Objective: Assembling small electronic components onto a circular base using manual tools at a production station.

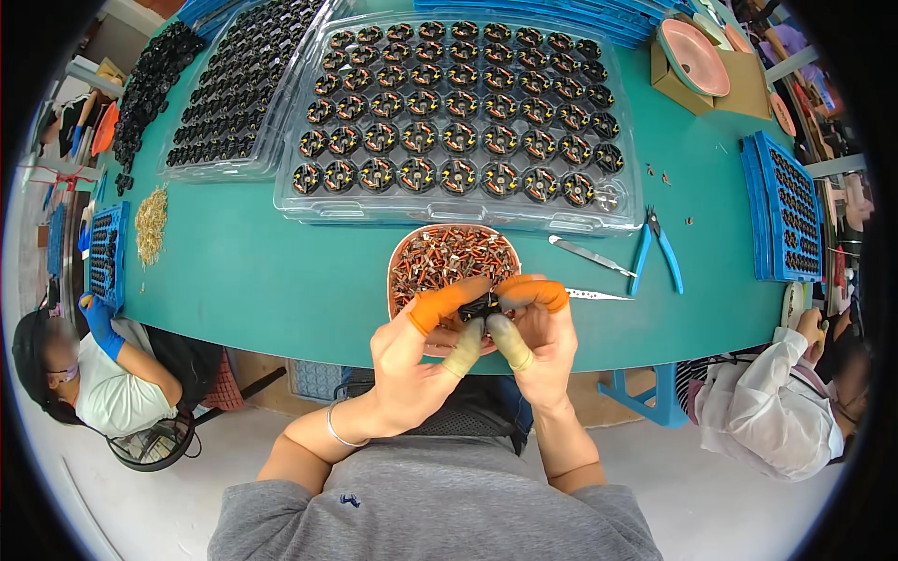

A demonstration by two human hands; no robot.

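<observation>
Above the near rim of a pink bowl [393,280], I hold a small black round part [479,307] between both hands. My left hand [412,346] pinches it with thumb and forefinger, an orange cot on the forefinger and a pale yellow one on the thumb. My right hand [543,341], with the same two cot colours, grips its other side. Fingers hide most of the part. Many small orange-brown and silver pieces [444,257] fill the bowl. Beyond it, a clear plastic tray [412,213] carries rows of black round parts with copper and yellow bits.
Tweezers [591,254], more silver tweezers [599,294] and blue-handled pliers [644,251] lie right of the bowl. A second tray [224,103], a black heap [154,84] and yellowish pieces [151,224] are at left. Blue trays [760,210] stand right. One person sits at each side.
</observation>
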